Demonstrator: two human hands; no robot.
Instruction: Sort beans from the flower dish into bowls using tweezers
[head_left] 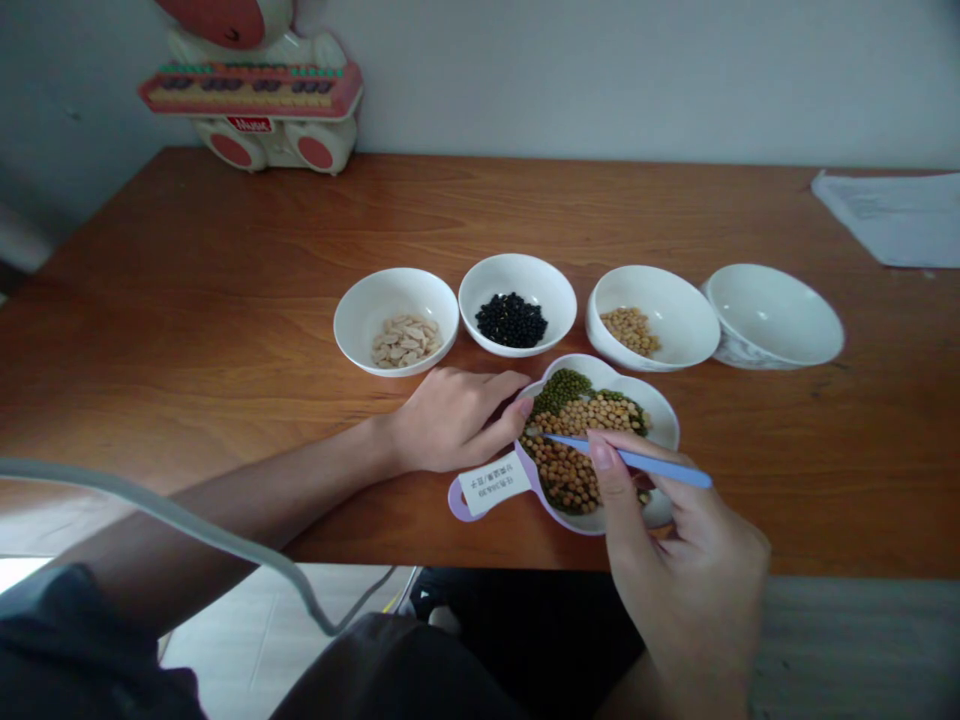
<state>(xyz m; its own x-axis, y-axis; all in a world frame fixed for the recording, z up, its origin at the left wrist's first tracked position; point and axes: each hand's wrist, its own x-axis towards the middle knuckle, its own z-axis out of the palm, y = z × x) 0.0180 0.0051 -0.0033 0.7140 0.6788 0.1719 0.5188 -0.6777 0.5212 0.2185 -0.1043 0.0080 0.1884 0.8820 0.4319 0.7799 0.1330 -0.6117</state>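
My left hand [450, 420] grips the left rim of a white lobed dish [660, 420], which has a purple-edged handle with a paper label [491, 483]. Green, yellow and brown beans [566, 440] lie mixed in the dish. My right hand [675, 530] is shut on a thin blue plastic pick [637, 460], whose tip reaches over the beans. Behind the dish stand white bowls of pale peanut halves [382, 310], black beans [517, 275] and yellow beans [660, 300].
Another white bowl [772, 315] stands tilted at the right of the row. A toy keyboard [251, 90] sits beyond the wooden table [225, 230], and papers [892, 220] lie at its far right. A grey cable [165, 510] crosses above my left forearm.
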